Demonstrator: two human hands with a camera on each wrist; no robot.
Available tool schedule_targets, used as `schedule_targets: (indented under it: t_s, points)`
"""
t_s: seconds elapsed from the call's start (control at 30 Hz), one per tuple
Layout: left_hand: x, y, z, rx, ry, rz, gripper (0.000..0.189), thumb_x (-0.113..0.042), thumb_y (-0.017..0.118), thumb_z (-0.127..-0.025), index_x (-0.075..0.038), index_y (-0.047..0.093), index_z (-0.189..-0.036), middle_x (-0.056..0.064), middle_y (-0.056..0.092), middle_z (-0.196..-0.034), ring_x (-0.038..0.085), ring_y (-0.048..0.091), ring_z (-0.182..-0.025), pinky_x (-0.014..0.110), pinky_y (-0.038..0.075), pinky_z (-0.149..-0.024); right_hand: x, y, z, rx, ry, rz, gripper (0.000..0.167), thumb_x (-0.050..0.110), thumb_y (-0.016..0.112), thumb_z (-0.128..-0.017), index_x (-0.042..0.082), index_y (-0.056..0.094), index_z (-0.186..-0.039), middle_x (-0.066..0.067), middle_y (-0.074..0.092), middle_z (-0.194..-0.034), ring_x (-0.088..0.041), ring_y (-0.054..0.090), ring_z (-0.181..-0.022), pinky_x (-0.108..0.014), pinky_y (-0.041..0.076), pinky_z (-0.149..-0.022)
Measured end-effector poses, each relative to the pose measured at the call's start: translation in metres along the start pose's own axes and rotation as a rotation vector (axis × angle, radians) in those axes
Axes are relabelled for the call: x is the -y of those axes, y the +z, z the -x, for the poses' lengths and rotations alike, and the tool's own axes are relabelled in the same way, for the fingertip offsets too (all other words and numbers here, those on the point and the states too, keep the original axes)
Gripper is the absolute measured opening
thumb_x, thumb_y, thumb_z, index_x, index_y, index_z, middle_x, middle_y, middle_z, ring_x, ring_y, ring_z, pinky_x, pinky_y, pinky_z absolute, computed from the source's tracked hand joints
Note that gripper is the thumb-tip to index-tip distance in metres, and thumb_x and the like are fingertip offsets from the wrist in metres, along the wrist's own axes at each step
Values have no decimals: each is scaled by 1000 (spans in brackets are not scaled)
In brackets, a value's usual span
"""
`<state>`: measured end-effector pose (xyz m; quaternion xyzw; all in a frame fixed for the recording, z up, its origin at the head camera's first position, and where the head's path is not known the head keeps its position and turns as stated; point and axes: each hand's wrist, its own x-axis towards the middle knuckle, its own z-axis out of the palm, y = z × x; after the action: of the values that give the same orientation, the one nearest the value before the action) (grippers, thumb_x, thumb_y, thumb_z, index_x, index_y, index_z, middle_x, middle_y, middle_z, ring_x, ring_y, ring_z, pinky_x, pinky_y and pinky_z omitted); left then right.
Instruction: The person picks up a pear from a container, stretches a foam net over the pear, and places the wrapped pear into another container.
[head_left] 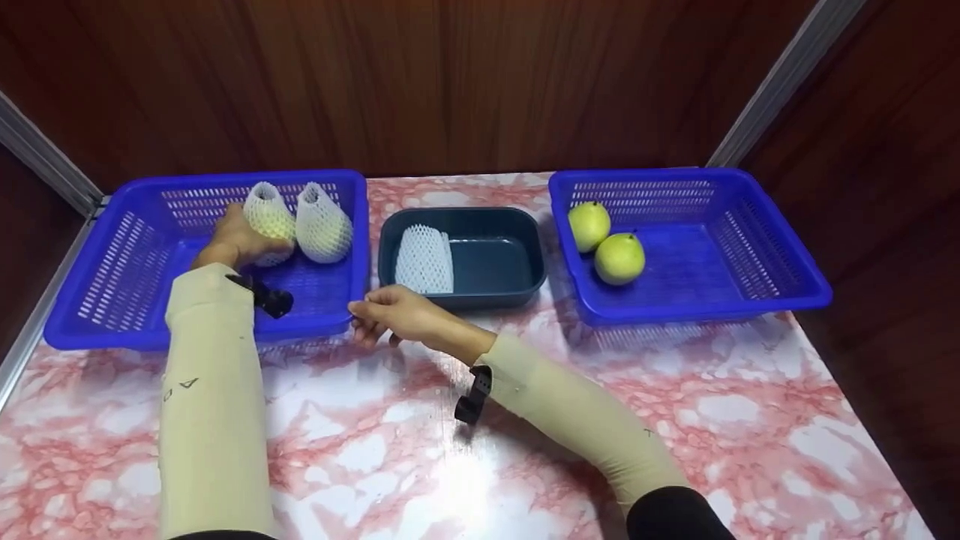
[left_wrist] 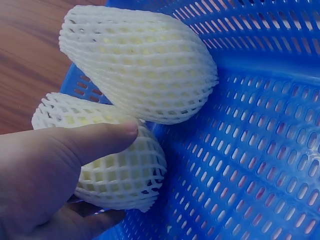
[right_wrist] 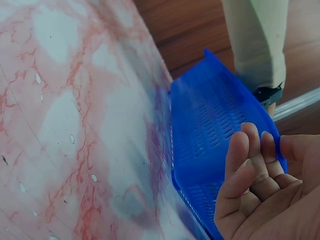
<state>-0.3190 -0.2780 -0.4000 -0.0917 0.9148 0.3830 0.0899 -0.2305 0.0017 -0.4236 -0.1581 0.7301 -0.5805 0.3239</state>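
From my seat I see a red-and-white marbled counter [head_left: 360, 465] backed by a dark wood-grain wall [head_left: 487, 82], with a metal strip [head_left: 780, 82] up the far right corner; on it stand a blue left basket [head_left: 124, 262], a dark tray [head_left: 491, 262] in the middle and a blue right basket [head_left: 697, 262]; white foam netting [head_left: 425, 259] lies flattened in the tray's left half, and two bare pears, a rear one [head_left: 589, 226] and a front one [head_left: 620, 259], sit against the right basket's left side; crowding my left hand [head_left: 238, 240] is a second netted fruit [head_left: 324, 229], which sits just right of the held netted fruit [head_left: 264, 214], both inside the left basket near its right wall; the left arm, in a pale sleeve [head_left: 217, 412], reaches straight forward over the near rim; its fingers [left_wrist: 102, 221] are closed about the netted fruit, thumb over the top and the others beneath; my right arm bends in from the lower right, the wrist just in front of the tray; the right hand [head_left: 397, 315] pinches the left basket's near right corner between thumb and forefinger, its other fingers loosely bent outside the wall.
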Motion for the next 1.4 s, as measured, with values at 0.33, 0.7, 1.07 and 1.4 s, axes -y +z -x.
schedule_targets:
  t_s: [0.33,0.7,1.07,1.4]
  points:
    - [1,-7,2,27,1,-3,112,-18,79,-85,9,-3,-156,44,16,-152,56,20,-143,61,19,-121,0,-1,0,6,10,-2,35,25,54,-107,-7,67,-106,0,70,-78,-12,67,-68,-22,43,-49]
    - [2,-16,7,71,16,39,119,-30,79,-88,8,-11,-156,41,3,-159,53,8,-149,58,11,-124,1,-2,-1,8,10,-2,36,25,54,-107,-8,66,-108,0,70,-79,-12,67,-68,-23,42,-50]
    - [-6,-32,15,96,23,55,130,-51,76,-88,5,-19,-155,35,-11,-162,50,-8,-150,58,3,-124,1,0,-1,7,8,3,34,26,55,-107,-6,68,-104,0,70,-78,-11,66,-66,-23,40,-48]
    - [-22,-60,33,43,77,-13,124,-56,71,-90,2,-15,-158,34,-6,-163,50,-4,-151,61,5,-123,0,-1,0,19,3,28,40,27,53,-108,-11,65,-112,1,69,-78,-10,66,-67,-26,41,-52]
